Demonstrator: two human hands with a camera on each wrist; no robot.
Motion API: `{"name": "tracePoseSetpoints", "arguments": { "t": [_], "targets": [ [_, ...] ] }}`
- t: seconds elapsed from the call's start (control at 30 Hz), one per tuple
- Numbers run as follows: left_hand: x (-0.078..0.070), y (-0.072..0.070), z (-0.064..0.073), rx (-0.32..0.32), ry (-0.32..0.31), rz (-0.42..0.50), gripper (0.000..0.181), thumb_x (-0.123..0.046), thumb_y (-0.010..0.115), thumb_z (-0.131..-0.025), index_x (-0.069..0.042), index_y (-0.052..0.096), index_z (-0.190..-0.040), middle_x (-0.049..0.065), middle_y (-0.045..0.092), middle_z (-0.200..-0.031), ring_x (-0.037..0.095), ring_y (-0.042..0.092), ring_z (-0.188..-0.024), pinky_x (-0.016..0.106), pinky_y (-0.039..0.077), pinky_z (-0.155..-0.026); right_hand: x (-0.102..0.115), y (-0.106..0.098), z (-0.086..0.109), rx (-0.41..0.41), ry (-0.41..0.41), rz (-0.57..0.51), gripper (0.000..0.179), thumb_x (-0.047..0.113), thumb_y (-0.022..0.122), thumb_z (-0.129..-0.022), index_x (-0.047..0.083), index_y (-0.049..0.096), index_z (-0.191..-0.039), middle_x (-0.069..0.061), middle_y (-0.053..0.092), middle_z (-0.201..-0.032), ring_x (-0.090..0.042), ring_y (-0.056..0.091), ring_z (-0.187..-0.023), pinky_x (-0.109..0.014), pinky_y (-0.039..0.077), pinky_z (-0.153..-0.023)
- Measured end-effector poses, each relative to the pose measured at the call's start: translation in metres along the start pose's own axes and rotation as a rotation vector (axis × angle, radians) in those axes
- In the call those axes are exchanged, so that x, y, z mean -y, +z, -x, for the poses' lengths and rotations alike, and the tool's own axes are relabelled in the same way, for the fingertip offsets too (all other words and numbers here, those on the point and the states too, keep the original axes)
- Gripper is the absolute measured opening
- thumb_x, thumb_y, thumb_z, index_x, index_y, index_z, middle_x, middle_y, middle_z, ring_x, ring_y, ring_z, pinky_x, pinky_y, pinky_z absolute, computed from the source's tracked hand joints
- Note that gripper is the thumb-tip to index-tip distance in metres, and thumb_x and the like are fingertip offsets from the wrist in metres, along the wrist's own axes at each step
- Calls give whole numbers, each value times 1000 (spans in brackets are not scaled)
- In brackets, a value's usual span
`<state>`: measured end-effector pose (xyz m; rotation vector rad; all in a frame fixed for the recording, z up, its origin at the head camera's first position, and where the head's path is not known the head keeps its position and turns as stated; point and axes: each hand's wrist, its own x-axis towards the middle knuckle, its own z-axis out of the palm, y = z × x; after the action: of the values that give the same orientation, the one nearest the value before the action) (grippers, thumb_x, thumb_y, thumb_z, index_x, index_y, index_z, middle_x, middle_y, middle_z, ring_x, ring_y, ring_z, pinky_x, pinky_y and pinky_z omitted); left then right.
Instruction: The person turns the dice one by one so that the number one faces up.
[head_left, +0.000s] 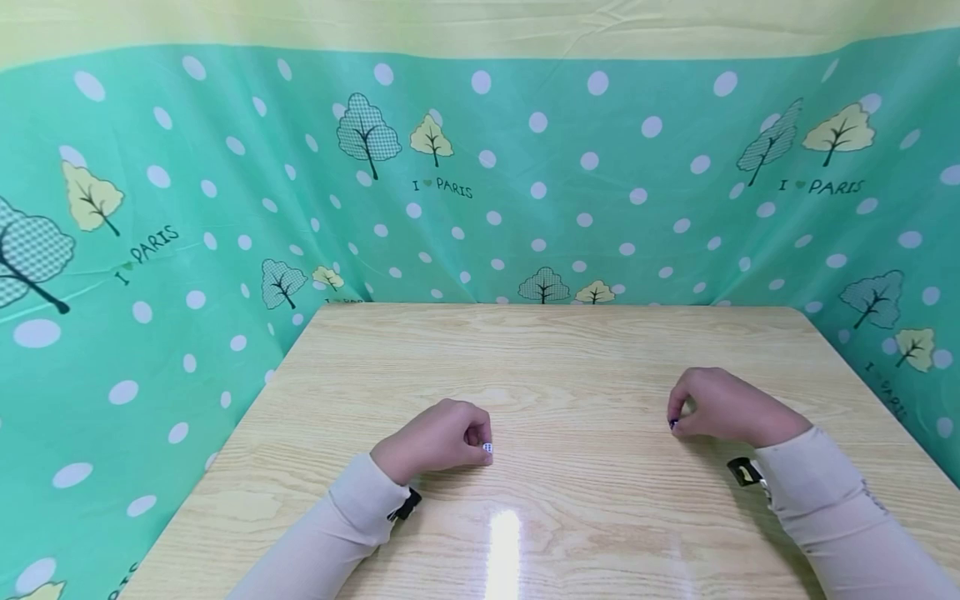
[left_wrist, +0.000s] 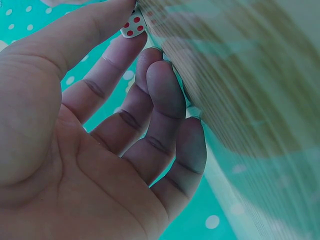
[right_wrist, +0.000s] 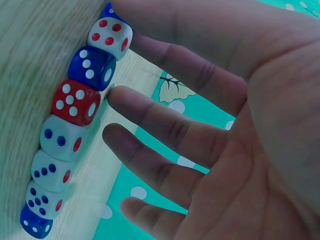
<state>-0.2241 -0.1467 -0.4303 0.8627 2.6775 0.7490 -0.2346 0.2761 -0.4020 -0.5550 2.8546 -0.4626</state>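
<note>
In the head view my left hand (head_left: pixel 442 437) pinches a small white die (head_left: pixel 487 448) between thumb and index finger, close over the wooden table. The left wrist view shows red pips on this white die (left_wrist: pixel 134 25) at the fingertips. Farther right, my right hand (head_left: pixel 720 406) pinches a dark blue die (head_left: pixel 672 424) with thumb and index finger. In the right wrist view the thumb partly covers that blue die (right_wrist: pixel 111 11). Touching it is a line of several dice, including a white die with red pips (right_wrist: pixel 110 37), a red die (right_wrist: pixel 76 102) and a white die (right_wrist: pixel 62 137).
A wooden table (head_left: pixel 525 358) spans both hands, with a bright light reflection near its front. Green dotted curtain (head_left: pixel 540 150) hangs behind and along its sides. Black straps (head_left: pixel 744 472) sit at the wrists. The dice line is not discernible in the head view.
</note>
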Motion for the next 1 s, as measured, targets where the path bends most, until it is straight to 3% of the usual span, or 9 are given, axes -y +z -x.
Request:
{"name": "tracePoseSetpoints", "arguments": {
  "t": [0.7, 1.0],
  "targets": [
    [2, 1, -1, -4, 14, -6, 20, -23, 85, -86, -26, 67, -77, -12, 62, -71, 2, 54, -67, 23, 48, -64, -5, 0, 0, 12, -4, -17, 16, 11, 87, -77, 21, 75, -78, 3, 68, -92, -17, 51, -80, -35, 44, -70],
    [0, 0, -1, 0, 11, -18, 19, -23, 84, -86, -25, 67, -78, -11, 62, -71, 2, 53, -66, 23, 47, -64, -24, -5, 8, 26, 63, -21, 31, 25, 94, -72, 17, 76, -96, -1, 68, -101, -22, 54, -89, -38, 45, -77]
  ]
}}
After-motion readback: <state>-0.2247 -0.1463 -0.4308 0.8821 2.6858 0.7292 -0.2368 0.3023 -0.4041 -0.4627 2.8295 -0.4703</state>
